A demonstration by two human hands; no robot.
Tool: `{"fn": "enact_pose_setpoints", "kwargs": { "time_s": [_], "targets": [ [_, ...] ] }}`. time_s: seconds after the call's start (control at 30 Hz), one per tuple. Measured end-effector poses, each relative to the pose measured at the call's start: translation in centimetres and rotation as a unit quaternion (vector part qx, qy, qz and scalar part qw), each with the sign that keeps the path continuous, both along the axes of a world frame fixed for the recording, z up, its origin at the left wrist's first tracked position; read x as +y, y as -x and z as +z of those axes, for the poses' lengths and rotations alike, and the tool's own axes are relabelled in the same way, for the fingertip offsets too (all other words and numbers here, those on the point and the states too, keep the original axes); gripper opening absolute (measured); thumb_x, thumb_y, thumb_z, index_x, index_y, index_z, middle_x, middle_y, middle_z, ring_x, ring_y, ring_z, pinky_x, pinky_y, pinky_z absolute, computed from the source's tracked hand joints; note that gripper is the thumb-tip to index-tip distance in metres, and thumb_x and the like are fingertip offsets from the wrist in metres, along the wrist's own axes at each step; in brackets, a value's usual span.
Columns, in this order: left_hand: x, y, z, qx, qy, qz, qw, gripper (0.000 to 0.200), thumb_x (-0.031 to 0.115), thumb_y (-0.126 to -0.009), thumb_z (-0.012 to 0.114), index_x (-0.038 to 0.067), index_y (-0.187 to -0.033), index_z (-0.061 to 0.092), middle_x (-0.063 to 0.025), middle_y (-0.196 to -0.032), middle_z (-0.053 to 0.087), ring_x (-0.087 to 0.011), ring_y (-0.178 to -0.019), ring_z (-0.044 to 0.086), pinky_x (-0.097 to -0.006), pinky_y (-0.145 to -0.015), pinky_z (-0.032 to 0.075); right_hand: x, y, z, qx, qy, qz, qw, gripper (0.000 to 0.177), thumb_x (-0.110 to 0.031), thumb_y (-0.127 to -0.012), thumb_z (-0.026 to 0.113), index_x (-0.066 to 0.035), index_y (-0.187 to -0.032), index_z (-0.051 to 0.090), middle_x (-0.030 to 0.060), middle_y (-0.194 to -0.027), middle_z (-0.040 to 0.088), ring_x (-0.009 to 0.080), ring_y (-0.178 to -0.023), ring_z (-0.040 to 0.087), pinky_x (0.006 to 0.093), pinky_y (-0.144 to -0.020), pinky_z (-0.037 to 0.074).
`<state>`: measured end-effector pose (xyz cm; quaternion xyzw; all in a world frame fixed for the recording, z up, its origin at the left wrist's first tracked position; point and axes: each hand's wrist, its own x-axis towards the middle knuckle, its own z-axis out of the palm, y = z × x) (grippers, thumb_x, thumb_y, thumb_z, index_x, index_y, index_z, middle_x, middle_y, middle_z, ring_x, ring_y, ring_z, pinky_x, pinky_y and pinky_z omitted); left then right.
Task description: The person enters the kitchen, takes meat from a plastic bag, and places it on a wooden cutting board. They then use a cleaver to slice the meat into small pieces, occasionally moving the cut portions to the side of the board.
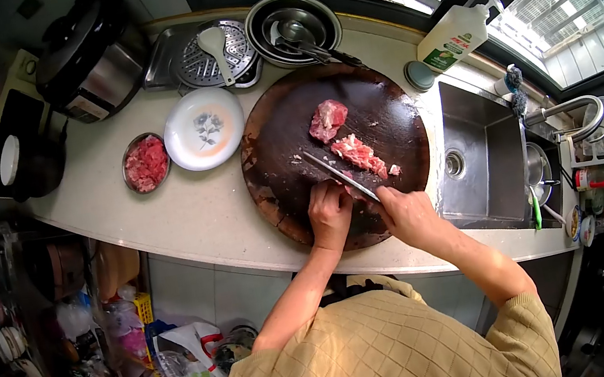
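Note:
A round dark wooden chopping board [275, 145] lies on the counter in front of me. My right hand [407, 213] grips a kitchen knife [341, 176], its blade pointing up and left across the board. Beside the blade, my left hand [330, 214] has its fingers curled down on a piece of raw meat [354, 191], mostly hidden by the fingers and knife. Farther up the board sit a larger chunk of raw meat [328, 120] and a row of cut meat pieces [360, 155]. A small metal bowl of cut meat [146, 164] stands at the left.
Next to the board is a white flowered plate [190, 155]. Behind are stacked metal bowls [251, 34], a perforated tray with a white spoon [214, 44] and a pressure cooker [98, 71]. On the right are the sink [483, 183], a jar lid [419, 76] and a white pump bottle [456, 36].

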<state>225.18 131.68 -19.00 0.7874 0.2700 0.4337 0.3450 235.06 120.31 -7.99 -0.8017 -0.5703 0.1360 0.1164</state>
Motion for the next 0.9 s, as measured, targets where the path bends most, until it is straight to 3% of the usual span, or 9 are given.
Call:
{"fn": "enact_pose_setpoints", "kwargs": {
  "time_s": [0.17,0.23,0.3,0.4,0.6,0.73,0.87,0.9],
  "targets": [
    [0.1,0.0,-0.3,0.021,-0.001,-0.012,1.0,0.014,-0.005,-0.068,0.064,0.003,-0.076,0.055,-0.0131,-0.078,0.056,-0.0347,-0.076,0.056,-0.0427,-0.067,0.05,0.0,0.2,-0.7,0.01,0.009,0.01,1.0,0.017,-0.013,-0.087,0.059,-0.004,-0.095,0.047,0.0153,-0.074,0.06,0.0354,-0.06,0.062,0.0458,-0.051,0.048],
    [0.0,0.1,-0.1,0.026,-0.004,-0.015,1.0,0.014,-0.005,-0.068,0.065,0.003,-0.075,0.056,-0.0129,-0.078,0.057,-0.0345,-0.075,0.056,-0.0422,-0.067,0.05,2.8,0.2,-1.4,0.0,0.006,0.016,1.0,0.019,-0.008,-0.08,0.059,-0.003,-0.095,0.048,0.016,-0.078,0.062,0.0345,-0.064,0.064,0.0444,-0.053,0.05],
    [0.0,-0.1,0.1,0.02,-0.005,-0.008,1.0,0.014,-0.006,-0.067,0.066,0.003,-0.074,0.058,-0.0123,-0.078,0.06,-0.0337,-0.074,0.058,-0.0409,-0.066,0.05,6.0,-0.1,-3.3,0.008,-0.07,0.006,0.998,0.017,-0.012,-0.085,0.06,-0.003,-0.092,0.048,0.0179,-0.073,0.062,0.0393,-0.064,0.062,0.0473,-0.054,0.047],
    [0.2,0.3,0.5,0.023,-0.002,-0.024,0.999,0.015,-0.006,-0.068,0.066,0.003,-0.076,0.057,-0.0122,-0.079,0.06,-0.0337,-0.075,0.058,-0.0402,-0.067,0.05,7.3,-1.3,-1.8,0.05,-0.03,-0.039,0.998,0.016,-0.016,-0.086,0.061,-0.005,-0.092,0.051,0.0204,-0.07,0.062,0.0414,-0.071,0.062,0.0494,-0.058,0.048],
    [0.1,0.4,-0.1,-0.012,0.017,-0.034,0.999,0.018,-0.008,-0.067,0.064,0.004,-0.077,0.056,-0.0113,-0.081,0.059,-0.0325,-0.076,0.058,-0.04,-0.068,0.05,3.0,-1.0,2.5,-0.015,-0.1,-0.021,0.995,0.017,-0.016,-0.087,0.059,-0.003,-0.093,0.049,0.0178,-0.073,0.065,0.0386,-0.066,0.064,0.0486,-0.056,0.049],
    [0.1,0.6,0.3,0.027,-0.001,-0.028,0.999,0.016,-0.008,-0.067,0.063,0.004,-0.076,0.055,-0.0118,-0.082,0.058,-0.0329,-0.078,0.058,-0.0404,-0.07,0.05,0.0,-1.3,0.2,0.032,0.033,-0.031,0.998,0.019,-0.014,-0.086,0.06,-0.002,-0.094,0.048,0.0183,-0.072,0.064,0.0381,-0.066,0.064,0.0484,-0.055,0.049],
    [0.1,1.0,0.5,0.043,-0.001,-0.036,0.998,0.015,-0.007,-0.068,0.063,0.003,-0.076,0.055,-0.0122,-0.083,0.058,-0.0328,-0.08,0.057,-0.0406,-0.07,0.05,0.3,-2.8,1.4,-0.017,0.077,-0.02,0.997,0.02,-0.016,-0.088,0.06,-0.002,-0.095,0.048,0.0199,-0.072,0.063,0.0407,-0.069,0.063,0.0483,-0.059,0.049],
    [0.0,1.1,0.6,0.043,0.01,-0.041,0.998,0.015,-0.007,-0.068,0.063,0.003,-0.076,0.055,-0.0123,-0.083,0.058,-0.0328,-0.08,0.057,-0.0408,-0.07,0.05,0.3,-2.4,1.8,-0.015,0.03,-0.034,0.999,0.021,-0.017,-0.088,0.061,-0.002,-0.095,0.049,0.0197,-0.072,0.063,0.0404,-0.068,0.063,0.0479,-0.058,0.049]
  ]
}}
